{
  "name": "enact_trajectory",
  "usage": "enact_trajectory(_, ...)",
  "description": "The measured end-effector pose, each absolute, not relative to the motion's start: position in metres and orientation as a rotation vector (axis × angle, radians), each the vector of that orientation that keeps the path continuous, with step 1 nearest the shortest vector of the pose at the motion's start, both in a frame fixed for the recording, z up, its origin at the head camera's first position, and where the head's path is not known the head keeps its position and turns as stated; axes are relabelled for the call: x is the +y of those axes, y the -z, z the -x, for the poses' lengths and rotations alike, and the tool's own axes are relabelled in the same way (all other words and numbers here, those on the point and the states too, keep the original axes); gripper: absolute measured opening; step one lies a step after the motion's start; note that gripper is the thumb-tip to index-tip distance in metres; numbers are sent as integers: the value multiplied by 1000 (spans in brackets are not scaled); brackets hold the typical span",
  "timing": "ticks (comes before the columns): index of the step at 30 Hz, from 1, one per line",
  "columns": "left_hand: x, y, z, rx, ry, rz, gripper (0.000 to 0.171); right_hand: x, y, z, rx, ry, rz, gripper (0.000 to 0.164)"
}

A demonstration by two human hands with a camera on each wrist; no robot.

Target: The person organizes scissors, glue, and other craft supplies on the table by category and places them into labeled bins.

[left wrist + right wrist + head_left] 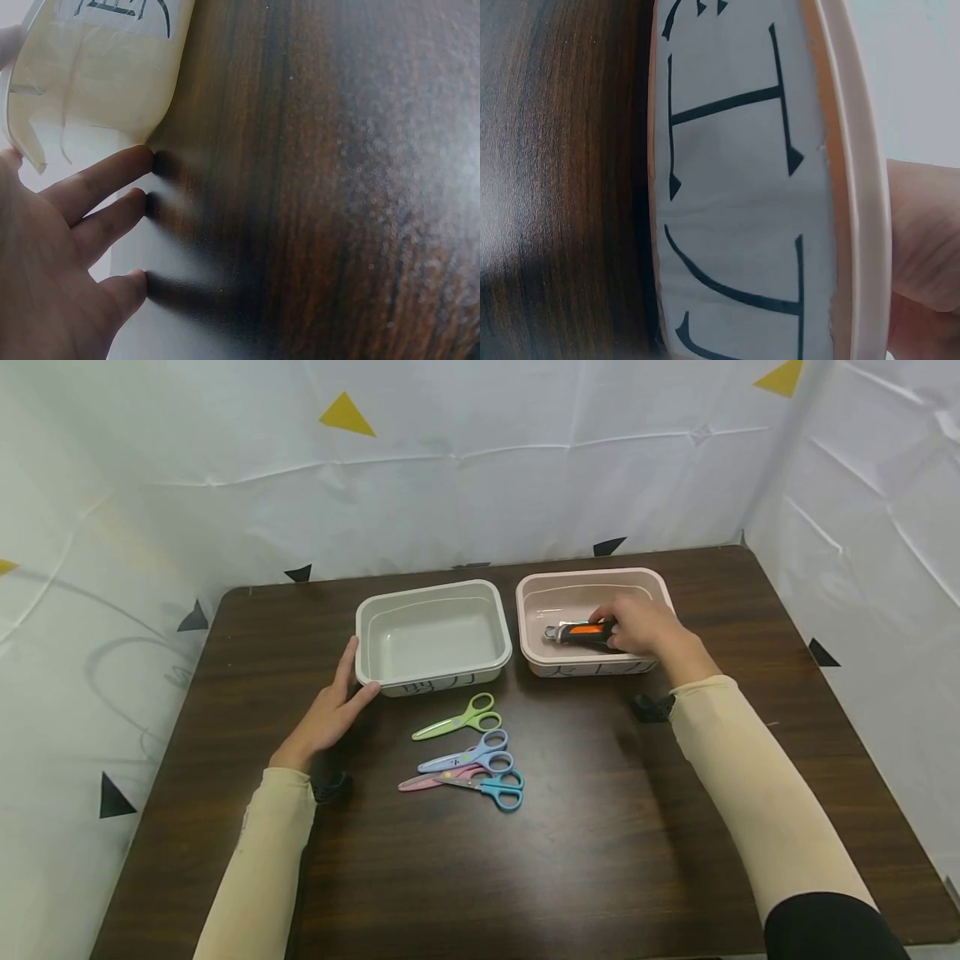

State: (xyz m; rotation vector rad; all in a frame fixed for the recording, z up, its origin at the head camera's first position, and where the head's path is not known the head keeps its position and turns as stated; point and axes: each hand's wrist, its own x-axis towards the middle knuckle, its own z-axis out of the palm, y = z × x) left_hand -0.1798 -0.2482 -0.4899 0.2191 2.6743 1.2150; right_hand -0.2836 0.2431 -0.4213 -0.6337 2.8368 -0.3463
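My right hand [641, 625] reaches into the pink bin [594, 576] and grips a black-and-orange utility knife [581, 632] by one end. In the right wrist view the labelled bin wall [742, 187] hides the knife and most of the right hand [926, 247]. My left hand [330, 710] rests against the left side of the pale grey bin [435, 631], thumb at its front corner. The left wrist view shows that hand's [67, 255] fingers spread, some fingertips down by the tabletop next to the bin [112, 82].
In front of the grey bin lie green scissors [461, 721]. Nearer me, blue-purple scissors [461, 762], pink scissors [427, 782] and teal scissors [495, 787] overlap on the dark wooden table [585, 860]. White sheeting [480, 510] stands behind and beside the table.
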Motion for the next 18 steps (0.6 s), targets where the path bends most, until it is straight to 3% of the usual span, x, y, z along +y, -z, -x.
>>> enact_trajectory(18,-250,492,181,2691,-1220,-245,81,242,417,280,2754,422,506,40)
